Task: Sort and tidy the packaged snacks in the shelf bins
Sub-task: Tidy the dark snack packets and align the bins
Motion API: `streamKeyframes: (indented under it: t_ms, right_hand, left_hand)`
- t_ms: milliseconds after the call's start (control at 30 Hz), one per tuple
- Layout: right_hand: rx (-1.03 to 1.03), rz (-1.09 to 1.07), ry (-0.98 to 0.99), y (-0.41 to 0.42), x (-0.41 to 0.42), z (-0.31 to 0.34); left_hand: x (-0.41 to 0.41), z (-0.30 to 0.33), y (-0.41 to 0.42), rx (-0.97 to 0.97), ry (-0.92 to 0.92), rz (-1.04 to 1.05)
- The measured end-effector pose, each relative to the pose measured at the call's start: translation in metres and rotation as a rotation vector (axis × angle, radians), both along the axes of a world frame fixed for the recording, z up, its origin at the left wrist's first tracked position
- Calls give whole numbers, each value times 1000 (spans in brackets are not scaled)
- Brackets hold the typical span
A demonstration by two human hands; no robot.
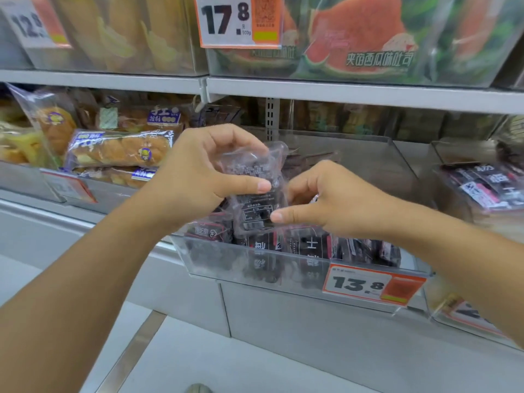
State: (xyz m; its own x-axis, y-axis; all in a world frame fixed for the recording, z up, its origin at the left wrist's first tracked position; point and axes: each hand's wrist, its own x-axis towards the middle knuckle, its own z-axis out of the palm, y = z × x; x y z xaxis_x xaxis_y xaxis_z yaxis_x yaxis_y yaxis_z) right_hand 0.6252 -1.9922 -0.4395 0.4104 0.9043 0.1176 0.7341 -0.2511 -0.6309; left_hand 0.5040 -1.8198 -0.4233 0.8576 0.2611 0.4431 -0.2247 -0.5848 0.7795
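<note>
While hovering just above the clear bin (215, 259), both hands, left hand (198, 177) and right hand (326, 199), pinched one dark snack packet (252, 188) between curled fingers.

A single head-worn wide-angle camera looks forward and slightly down at store shelving from close range. Both forearms enter from the bottom corners, the left hand (198, 171) and right hand (326, 199) meeting near the centre of the frame, just above a clear shelf bin (226, 262). An upper shelf edge (340, 93) crosses the top, bowed by the lens. No second view overlaps this one.
</note>
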Motion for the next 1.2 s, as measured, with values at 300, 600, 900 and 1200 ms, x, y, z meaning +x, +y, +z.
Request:
streamKeyframes:
  t_ms: [300, 600, 900, 1200]
  right_hand:
    - [-252, 50, -274, 4, 0, 1]
    - [-100, 38, -50, -10, 11, 6]
    - [-116, 30, -225, 8, -8, -4]
    - [-273, 55, -327, 13, -9, 16]
  left_hand:
    - [-1, -5, 4, 377, 452, -80]
    - [5, -25, 3, 481, 381, -47]
    - [4, -41, 3, 561, 329, 5]
    - [-11, -13, 5, 542, 387, -3]
